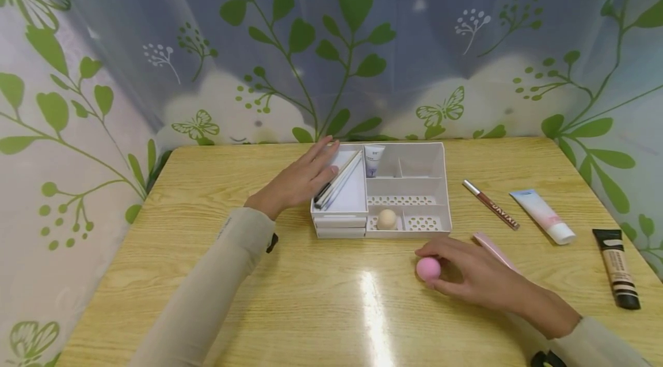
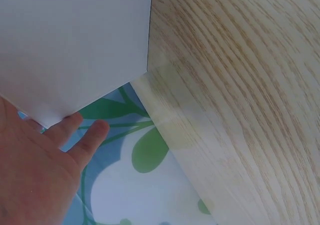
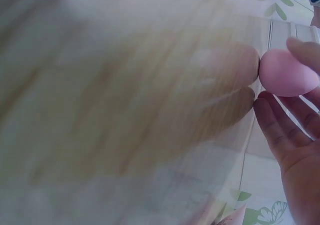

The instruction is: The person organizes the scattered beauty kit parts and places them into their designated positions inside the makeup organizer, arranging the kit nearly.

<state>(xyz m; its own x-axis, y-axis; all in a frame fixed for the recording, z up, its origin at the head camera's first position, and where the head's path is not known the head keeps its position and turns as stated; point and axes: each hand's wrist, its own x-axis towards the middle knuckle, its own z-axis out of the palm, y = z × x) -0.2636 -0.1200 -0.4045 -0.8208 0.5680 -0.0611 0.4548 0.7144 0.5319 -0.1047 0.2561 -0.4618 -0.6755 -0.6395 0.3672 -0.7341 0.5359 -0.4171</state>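
My left hand (image 1: 297,180) lies with extended fingers on the left side of a white desktop organizer (image 1: 448,206). Its fingers also show against the white wall (image 2: 100,40) in the left wrist view. Several slim sticks (image 1: 339,182) lie slanted in the organizer's left tray, partly under that hand. A small white tube (image 1: 373,160) stands in a back compartment, and a beige makeup sponge (image 1: 387,220) sits in a front one. Just in front of the organizer, my right hand (image 1: 479,275) pinches a pink makeup sponge (image 1: 428,269) between thumb and fingers, touching the table in the right wrist view (image 3: 287,72).
Right of the organizer lie a brown lip gloss tube (image 1: 491,204), a pink-and-white squeeze tube (image 1: 543,216) and a black-and-beige tube (image 1: 616,269). A slim pink item (image 1: 494,250) is partly hidden behind my right hand. A patterned curtain (image 1: 321,68) hangs behind the wooden table (image 1: 290,298).
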